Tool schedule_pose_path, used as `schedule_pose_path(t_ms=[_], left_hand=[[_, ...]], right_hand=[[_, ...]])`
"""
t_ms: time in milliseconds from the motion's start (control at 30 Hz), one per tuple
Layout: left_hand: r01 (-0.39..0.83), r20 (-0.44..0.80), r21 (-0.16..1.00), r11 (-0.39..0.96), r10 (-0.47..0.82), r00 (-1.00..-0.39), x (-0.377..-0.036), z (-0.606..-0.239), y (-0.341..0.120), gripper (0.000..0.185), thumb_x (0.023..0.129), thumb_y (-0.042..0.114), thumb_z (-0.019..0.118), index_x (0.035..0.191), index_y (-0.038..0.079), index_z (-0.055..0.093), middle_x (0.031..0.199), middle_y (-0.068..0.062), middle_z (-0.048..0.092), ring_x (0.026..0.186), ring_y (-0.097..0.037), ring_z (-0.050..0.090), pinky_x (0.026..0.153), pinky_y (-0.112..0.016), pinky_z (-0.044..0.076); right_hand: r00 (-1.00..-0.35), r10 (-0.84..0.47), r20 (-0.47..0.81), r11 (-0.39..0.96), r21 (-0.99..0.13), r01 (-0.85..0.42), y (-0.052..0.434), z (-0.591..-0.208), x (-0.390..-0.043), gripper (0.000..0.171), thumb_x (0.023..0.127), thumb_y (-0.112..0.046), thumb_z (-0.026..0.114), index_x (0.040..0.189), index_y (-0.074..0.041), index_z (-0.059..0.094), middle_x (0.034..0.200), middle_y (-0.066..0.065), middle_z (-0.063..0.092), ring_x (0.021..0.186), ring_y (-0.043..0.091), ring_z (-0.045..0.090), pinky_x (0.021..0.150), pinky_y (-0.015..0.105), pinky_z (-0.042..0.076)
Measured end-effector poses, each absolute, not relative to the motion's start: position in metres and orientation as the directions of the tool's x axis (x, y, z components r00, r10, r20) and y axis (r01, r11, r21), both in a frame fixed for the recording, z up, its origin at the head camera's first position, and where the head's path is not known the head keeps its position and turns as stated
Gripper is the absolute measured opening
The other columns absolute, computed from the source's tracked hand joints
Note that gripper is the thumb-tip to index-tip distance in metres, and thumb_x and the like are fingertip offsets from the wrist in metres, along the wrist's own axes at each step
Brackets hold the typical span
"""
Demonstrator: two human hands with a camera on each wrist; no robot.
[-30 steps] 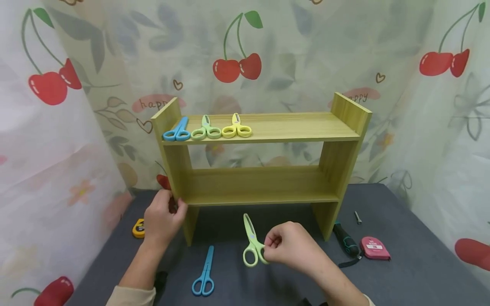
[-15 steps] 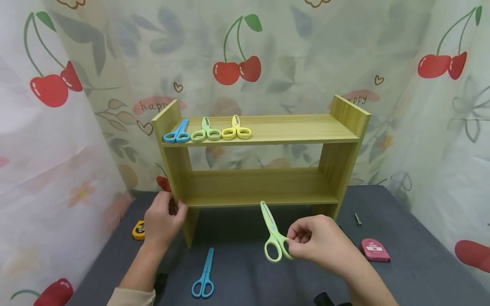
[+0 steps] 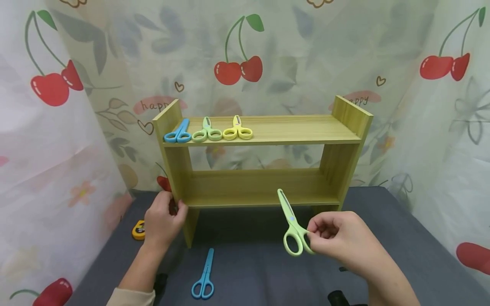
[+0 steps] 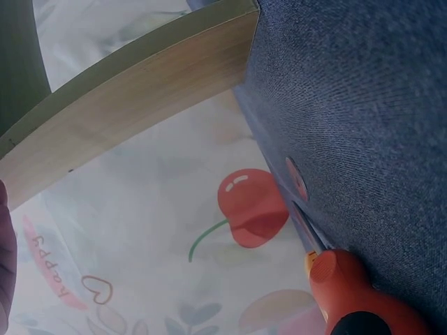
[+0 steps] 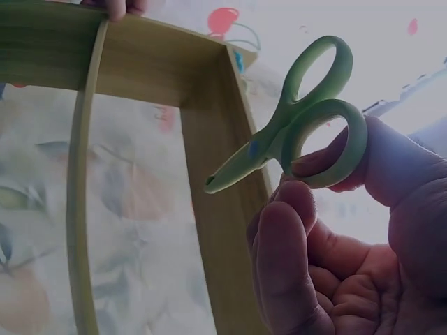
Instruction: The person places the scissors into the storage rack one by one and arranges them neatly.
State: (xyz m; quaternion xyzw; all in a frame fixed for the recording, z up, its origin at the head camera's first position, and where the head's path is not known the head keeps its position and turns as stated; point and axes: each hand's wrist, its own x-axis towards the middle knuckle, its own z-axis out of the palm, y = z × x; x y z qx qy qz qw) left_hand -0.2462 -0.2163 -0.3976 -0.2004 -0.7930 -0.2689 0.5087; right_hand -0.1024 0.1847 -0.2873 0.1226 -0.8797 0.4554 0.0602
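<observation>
- Right hand [image 3: 340, 242] pinches one loop of the green scissors [image 3: 292, 225], lifted at lower right of centre
- Keep the blades closed, tip leading, clear of the shelf [image 3: 268, 199]
- Left hand [image 3: 162, 219] grips the shelf's left post; hold it firm

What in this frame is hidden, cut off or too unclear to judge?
- Left hand on the shelf side panel, head view: fingertips wrap behind the panel, so contact there is hidden.
- Dark object, head view: cut by the bottom edge, unidentifiable.
- Orange tool, left wrist view: cut by the frame edge.
- Green scissors in right hand: one handle loop is partly covered by fingers.
</observation>
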Motion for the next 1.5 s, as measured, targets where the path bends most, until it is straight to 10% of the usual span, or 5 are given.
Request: schedule_pose_path(t_ms=[1500], left_hand=[[0.611, 0.926, 0.209, 0.763, 0.046, -0.375, -0.246, -0.397, -0.217, 0.012, 0.085, 0.011, 0.064, 0.091, 0.002, 0.059, 0.075, -0.007, 0.052, 0.059, -0.014, 0.048, 0.049, -0.032, 0.042]], right_hand=[[-0.853, -0.059, 0.518, 0.637, -0.639, -0.432, 0.193, -0.172, -0.114, 0.008, 0.086, -0.012, 0.076, 0.089, -0.006, 0.075, 0.07, 0.002, 0.067, 0.063, 0.014, 0.06, 0.057, 0.023, 0.046]])
